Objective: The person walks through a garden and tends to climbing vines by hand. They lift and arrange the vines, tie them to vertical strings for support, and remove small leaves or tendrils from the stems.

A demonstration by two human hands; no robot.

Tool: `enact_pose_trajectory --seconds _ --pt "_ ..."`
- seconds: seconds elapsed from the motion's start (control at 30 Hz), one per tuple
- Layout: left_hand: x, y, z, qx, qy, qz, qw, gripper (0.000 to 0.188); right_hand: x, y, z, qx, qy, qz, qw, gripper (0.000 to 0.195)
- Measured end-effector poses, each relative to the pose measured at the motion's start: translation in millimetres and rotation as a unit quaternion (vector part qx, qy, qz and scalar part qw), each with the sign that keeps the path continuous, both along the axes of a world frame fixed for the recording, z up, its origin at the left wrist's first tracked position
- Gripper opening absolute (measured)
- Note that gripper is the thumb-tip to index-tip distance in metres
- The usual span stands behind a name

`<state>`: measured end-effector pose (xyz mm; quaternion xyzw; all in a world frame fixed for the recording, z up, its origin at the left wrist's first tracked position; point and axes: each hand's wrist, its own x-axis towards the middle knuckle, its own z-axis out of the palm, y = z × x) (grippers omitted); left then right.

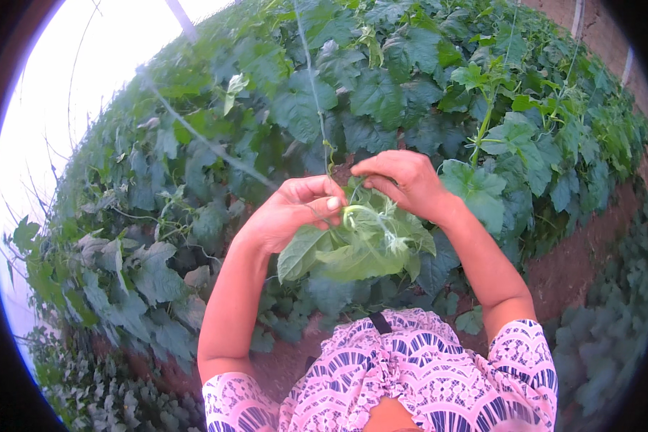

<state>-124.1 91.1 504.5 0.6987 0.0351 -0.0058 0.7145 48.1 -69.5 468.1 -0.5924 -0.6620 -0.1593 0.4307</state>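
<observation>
Leafy climbing vines with broad lobed leaves spread before me. My left hand (299,209) pinches thumb against fingers at the top of a vine shoot (351,216), whose pale curled tip and leaves hang below. To its right, my right hand (405,181) has thumb and forefinger close together by a thin string; whether they grip it cannot be told. A hanging string (314,92) comes down from above to my left hand, with a yellow-green tendril (330,154) wound on it. A blurred second string (210,144) slants in from the upper left towards the same hand.
Dense vine foliage (378,97) stands beyond my hands. On the right, another upright vine stem (483,127) rises near my right forearm. Bare brown soil (572,264) shows at the right, between plant rows. Bright white sheeting (48,108) is at the left.
</observation>
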Motion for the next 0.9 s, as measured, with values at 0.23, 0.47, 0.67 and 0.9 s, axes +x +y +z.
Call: enact_pose_trajectory --seconds 0.23,0.47,0.67,0.9 --pt "-2.3 -7.4 -3.4 -0.01 0.021 0.065 0.998 0.017 0.6 18.2 42.3 0.045 -0.293 -0.086 0.951 0.019" --pt "-3.9 -6.0 -0.9 -0.083 0.058 0.082 0.991 0.016 -9.5 28.4 39.0 -0.096 0.385 0.297 0.869 0.01" --pt "-3.2 -9.4 0.6 -0.101 0.077 0.092 0.988 0.019 -14.0 36.6 40.0 -0.198 0.405 0.408 0.794 0.016" --pt "-13.6 4.4 10.1 -0.169 -0.004 0.12 0.978 0.019 2.0 21.9 46.6 -0.253 0.37 0.313 0.837 0.013"
